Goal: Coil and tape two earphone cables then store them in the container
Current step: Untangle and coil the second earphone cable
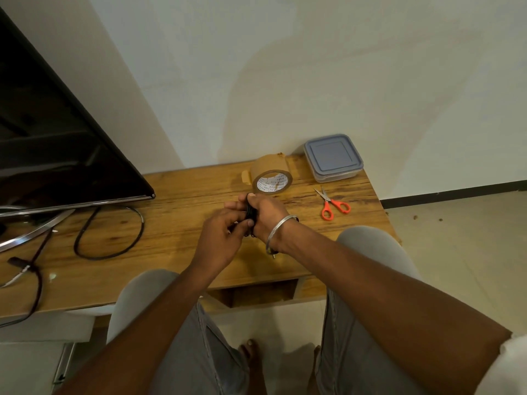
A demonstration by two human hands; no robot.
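Black earphone cable (251, 215), bunched into a coil, held just in front of the tape roll (272, 178). Right hand (266, 216) curls round it and left hand (221, 238) pinches its near side, probably so the loops don't spring. Scissors (332, 203) right of roll. Lidded container (333, 158) behind-right, unopened.

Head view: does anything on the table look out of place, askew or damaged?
Nothing looks damaged. The tape roll stands on edge, so it could roll, with a loose tab beside it. The container has its lid on. The left hand and right hand hold the cable; the scissors lie flat.
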